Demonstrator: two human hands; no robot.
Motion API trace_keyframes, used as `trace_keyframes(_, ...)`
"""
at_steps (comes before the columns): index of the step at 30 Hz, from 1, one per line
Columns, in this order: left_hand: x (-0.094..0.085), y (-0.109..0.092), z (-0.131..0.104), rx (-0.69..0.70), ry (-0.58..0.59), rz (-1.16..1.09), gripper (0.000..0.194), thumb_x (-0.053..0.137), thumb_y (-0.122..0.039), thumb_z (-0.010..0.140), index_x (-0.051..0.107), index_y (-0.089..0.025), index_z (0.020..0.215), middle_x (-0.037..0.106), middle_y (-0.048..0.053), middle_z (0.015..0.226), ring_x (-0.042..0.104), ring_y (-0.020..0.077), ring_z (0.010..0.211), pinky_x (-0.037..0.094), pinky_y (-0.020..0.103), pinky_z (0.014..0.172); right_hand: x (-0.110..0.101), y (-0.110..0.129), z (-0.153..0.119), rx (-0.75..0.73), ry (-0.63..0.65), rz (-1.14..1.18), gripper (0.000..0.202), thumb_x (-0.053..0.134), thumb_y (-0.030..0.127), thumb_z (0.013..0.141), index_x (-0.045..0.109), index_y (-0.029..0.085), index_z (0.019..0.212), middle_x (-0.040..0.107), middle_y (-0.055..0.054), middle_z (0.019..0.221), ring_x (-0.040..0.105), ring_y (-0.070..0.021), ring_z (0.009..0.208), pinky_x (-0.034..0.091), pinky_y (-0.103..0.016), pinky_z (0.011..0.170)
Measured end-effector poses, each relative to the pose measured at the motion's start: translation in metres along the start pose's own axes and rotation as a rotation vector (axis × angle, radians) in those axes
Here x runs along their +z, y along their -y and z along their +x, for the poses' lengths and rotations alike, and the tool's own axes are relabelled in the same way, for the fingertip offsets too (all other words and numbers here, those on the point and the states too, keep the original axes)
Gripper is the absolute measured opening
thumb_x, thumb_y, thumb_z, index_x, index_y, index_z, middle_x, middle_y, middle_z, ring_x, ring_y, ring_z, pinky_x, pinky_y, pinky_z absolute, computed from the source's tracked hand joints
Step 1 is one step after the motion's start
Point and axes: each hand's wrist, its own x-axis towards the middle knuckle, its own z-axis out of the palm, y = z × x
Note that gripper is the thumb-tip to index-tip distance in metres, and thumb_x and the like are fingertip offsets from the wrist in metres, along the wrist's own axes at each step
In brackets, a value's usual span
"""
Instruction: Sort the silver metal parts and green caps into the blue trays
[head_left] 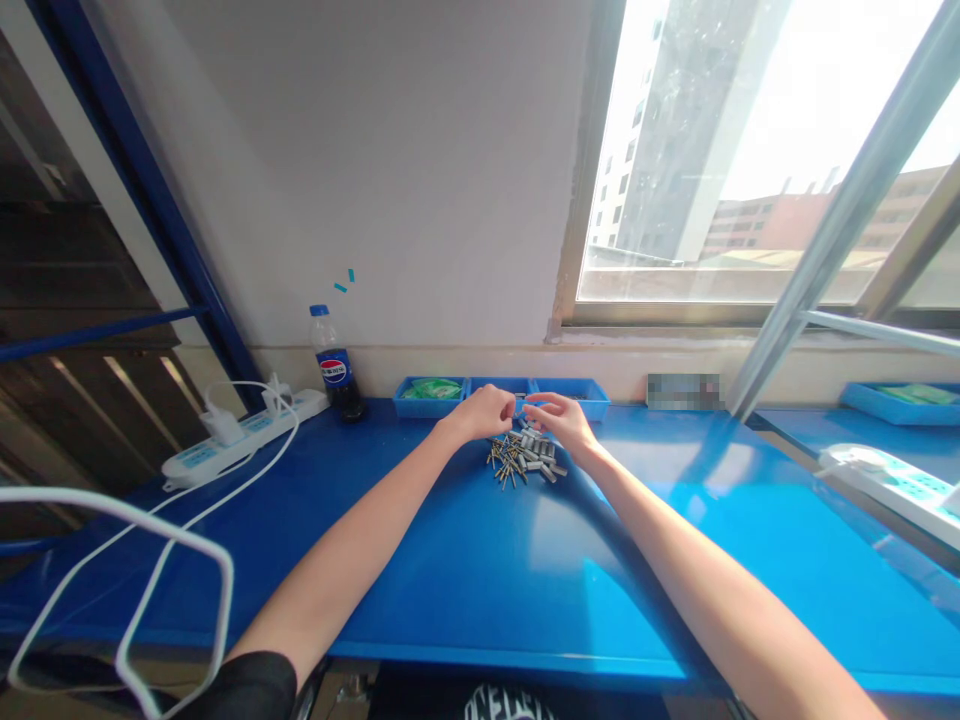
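Observation:
My left hand is closed, with its fingers curled and what they hold hidden from view. Facing it, my right hand has its thumb and forefinger brought together in a pinch. Anything between those fingertips is too small to name. Both hands hover over a pile on the blue table, fingertips close to each other. On its left side the pile has thin, brass-coloured metal pins or screws; on its right are short grey cylinders. Just behind the hands stands a blue three-compartment tray, partly covered by them.
Green packets lie in the tray's left compartment. A cola bottle stands left of it, beside a white power strip with trailing cables. At right are a metal post, another blue tray and another power strip.

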Motion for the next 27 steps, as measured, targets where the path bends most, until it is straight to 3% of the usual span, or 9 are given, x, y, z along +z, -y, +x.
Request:
trace_keyframes(4,0.001,-0.003,0.001,0.041,-0.016,-0.037,0.014,0.066,-0.013,0.077,0.076,-0.016,0.085,0.076,0.005,0.078,0.068,0.0163,0.071,0.048,0.022,0.065,0.003,0.002,-0.003,-0.024,0.079,0.01,0.038,0.082,0.05,0.072,0.081,0.017,0.091,0.074,-0.003,0.068,0.064,-0.0169,0.061,0.05,-0.029,0.062)
trace_keyframes(7,0.0,0.0,0.001,0.03,0.007,-0.053,0.014,0.068,-0.015,0.079,0.078,-0.016,0.089,0.077,0.005,0.081,0.068,0.016,0.073,0.049,0.022,0.067,0.004,0.002,-0.001,-0.003,0.056,0.054,0.034,0.082,0.046,0.071,0.081,0.017,0.089,0.076,-0.004,0.072,0.066,-0.0179,0.063,0.053,-0.031,0.065)
trace_keyframes(13,0.003,0.016,0.0,0.037,0.167,-0.016,0.012,0.072,-0.012,0.078,0.081,-0.016,0.086,0.078,0.006,0.082,0.069,0.0156,0.072,0.048,0.021,0.064,-0.006,-0.004,0.007,0.014,-0.295,0.063,0.035,0.079,0.04,0.07,0.078,0.02,0.099,0.08,-0.008,0.092,0.076,-0.0263,0.085,0.061,-0.037,0.077)
trace_keyframes(16,0.01,0.023,0.001,0.044,0.208,-0.048,0.012,0.074,-0.011,0.079,0.081,-0.016,0.087,0.077,0.005,0.081,0.069,0.0146,0.07,0.047,0.021,0.063,-0.013,-0.005,0.008,0.015,-0.362,0.1,0.044,0.077,0.038,0.07,0.075,0.022,0.111,0.08,-0.009,0.108,0.077,-0.0284,0.097,0.063,-0.039,0.082)
trace_keyframes(22,0.017,0.026,0.001,0.065,0.213,-0.065,0.009,0.075,-0.01,0.08,0.079,-0.016,0.085,0.076,0.004,0.079,0.068,0.0143,0.07,0.046,0.021,0.063,-0.012,-0.005,0.007,0.018,-0.333,0.033,0.036,0.071,0.038,0.073,0.075,0.023,0.106,0.08,-0.007,0.092,0.075,-0.0243,0.076,0.06,-0.036,0.071)
trace_keyframes(27,0.017,0.028,0.001,0.056,0.227,-0.048,0.01,0.075,-0.014,0.083,0.079,-0.016,0.091,0.076,0.005,0.084,0.067,0.0147,0.073,0.045,0.022,0.064,-0.01,-0.006,0.006,-0.002,-0.165,0.04,0.032,0.074,0.042,0.073,0.076,0.019,0.094,0.075,-0.004,0.071,0.059,-0.0163,0.053,0.048,-0.03,0.055)
